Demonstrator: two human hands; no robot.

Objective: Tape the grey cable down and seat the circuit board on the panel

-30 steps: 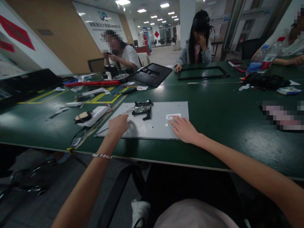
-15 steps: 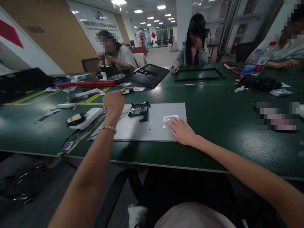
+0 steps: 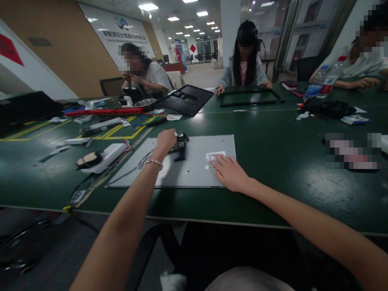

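A flat silvery-grey panel (image 3: 198, 176) with two white labels (image 3: 216, 156) near its right side lies on the green table before me. My right hand (image 3: 232, 173) rests on its right end, fingers spread across the labels. On the panel's upper middle sits a small black-framed circuit board (image 3: 178, 146), partly covered by my left hand (image 3: 166, 141). That hand is closed, its knuckles up, at the board's left edge. A tiny pale spot shows by its fingertips, but what they hold is hidden. Thin grey cables (image 3: 142, 161) run along the panel's left part beneath my wrist.
A white device with a round tan top (image 3: 103, 157) stands on the left. Beyond are a red strip (image 3: 104, 112), loose wires and a black laptop-like casing (image 3: 188, 99). A person opposite touches a black frame (image 3: 251, 101). Bottles (image 3: 330, 79) and a phone (image 3: 350, 153) lie or stand right.
My left hand has moved right and down from beside the circuit board onto its left part. My right hand stays on the panel. The person opposite has lowered a hand to the table.
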